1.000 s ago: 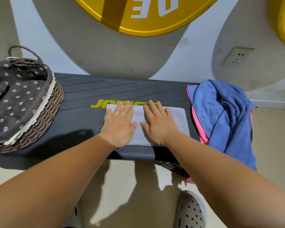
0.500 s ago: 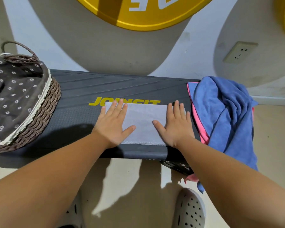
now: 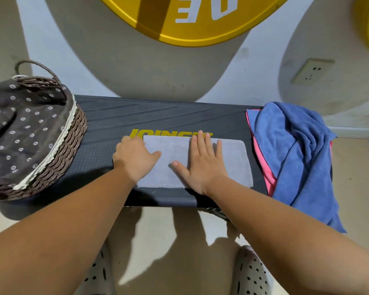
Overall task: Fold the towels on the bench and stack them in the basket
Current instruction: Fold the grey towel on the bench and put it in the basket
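fingers flat, right hand (image 3: 202, 167) presses part-folded grey towel (image 3: 232, 162); left hand (image 3: 134, 158) grip unclear; blue towel (image 3: 296, 150), pink towel (image 3: 268, 182) rightward unfolded.

The bench (image 3: 179, 116) bore a yellow brand name near the middle of its top. It began "JOIN"; the later letters were partly hidden by the far edge of the towel (image 3: 232, 158) and by the right hand (image 3: 202, 165), and could not be read. Above the bench, the yellow disc (image 3: 158, 24) carried white "DE", upside down and cut off by the frame's edge.
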